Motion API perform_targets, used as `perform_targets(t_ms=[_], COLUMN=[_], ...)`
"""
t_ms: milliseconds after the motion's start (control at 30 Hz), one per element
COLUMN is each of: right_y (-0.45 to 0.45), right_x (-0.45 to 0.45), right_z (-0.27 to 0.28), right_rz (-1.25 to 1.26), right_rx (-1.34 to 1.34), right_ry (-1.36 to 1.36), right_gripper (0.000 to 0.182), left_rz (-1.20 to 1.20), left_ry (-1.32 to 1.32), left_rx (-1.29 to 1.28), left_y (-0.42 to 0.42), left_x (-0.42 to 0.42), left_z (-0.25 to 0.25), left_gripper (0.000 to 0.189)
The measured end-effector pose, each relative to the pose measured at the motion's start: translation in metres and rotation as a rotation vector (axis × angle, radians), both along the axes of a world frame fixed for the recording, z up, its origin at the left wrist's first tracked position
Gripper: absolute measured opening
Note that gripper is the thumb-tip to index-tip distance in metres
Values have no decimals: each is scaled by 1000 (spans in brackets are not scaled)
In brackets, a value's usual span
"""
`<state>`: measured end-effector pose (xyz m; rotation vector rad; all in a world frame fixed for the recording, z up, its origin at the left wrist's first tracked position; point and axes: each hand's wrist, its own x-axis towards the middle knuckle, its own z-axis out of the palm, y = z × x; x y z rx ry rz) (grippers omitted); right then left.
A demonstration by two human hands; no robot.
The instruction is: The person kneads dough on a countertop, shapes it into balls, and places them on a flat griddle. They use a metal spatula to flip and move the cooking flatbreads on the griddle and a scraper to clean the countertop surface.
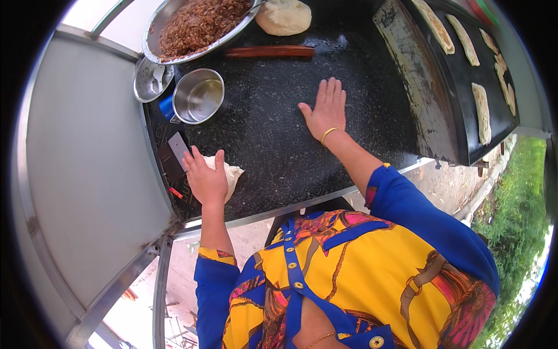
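Observation:
My left hand (pixel 207 179), thumb spread from its fingers, is over a small piece of dough (pixel 234 175) near the front left of the dark speckled worktop (pixel 279 131). It covers part of the dough, and I cannot tell whether it presses on it. Flat and palm down, my right hand (pixel 328 109) is over the middle of the worktop with nothing in it. Beyond it lies a reddish-brown wooden rolling pin (pixel 274 52). A large lump of dough (pixel 284 16) sits behind the pin.
A metal basin of brown chopped filling (pixel 200 28) stands at the back left. Nearer are a small bowl with a white spoon (pixel 148 83), a steel pot of liquid (pixel 199 96) and a flat metal scraper (pixel 178 148). Long flatbreads (pixel 481 113) lie on the black griddle (pixel 462 87) at right.

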<state>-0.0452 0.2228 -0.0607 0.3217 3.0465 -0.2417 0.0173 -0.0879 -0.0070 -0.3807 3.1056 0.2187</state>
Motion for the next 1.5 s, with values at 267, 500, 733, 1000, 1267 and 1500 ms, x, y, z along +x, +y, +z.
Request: perform_targets(t_ms=[267,500,733,1000,1267,1500], right_y=[-92,-119,-49,120,161,115], right_x=[79,184,267,395,361,246], right_z=[11,15,4,-71,-114,-165], right_rz=[247,470,722,63,58,215], right_rx=[-132,-207,-616,-587,-414,-273], right_ry=[101,83,52,-277,85,-29], right_gripper=[80,73,46,21,40,34], left_rz=[-131,-654,-720,-354,-419,-615], left_ry=[103,342,-48,-206,-179,-85], left_rx=[89,115,-38,-180,-255,-307], left_y=[-13,15,39,189,223,218], left_x=[1,67,118,110,102,96], left_z=[-10,10,-43,-60,-51,-52], left_gripper=[79,68,75,100,97,90])
